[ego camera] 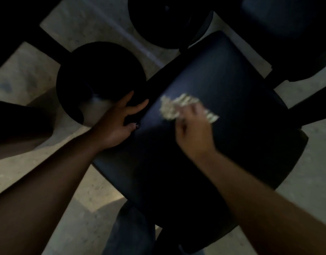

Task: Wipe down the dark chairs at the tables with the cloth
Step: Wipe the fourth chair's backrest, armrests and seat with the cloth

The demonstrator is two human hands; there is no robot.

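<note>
Here, right hand (193, 129) gripping cloth (178, 106) on dark chair (223, 144), left hand (118, 122) spread wide, touching seat edge

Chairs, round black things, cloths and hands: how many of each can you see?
Dark chairs: 2, the near one and another at the top right
Round black bases: 2, one by the left hand, one above
Cloths: 1
Hands: 2, left hand, right hand
Total: 7
</note>
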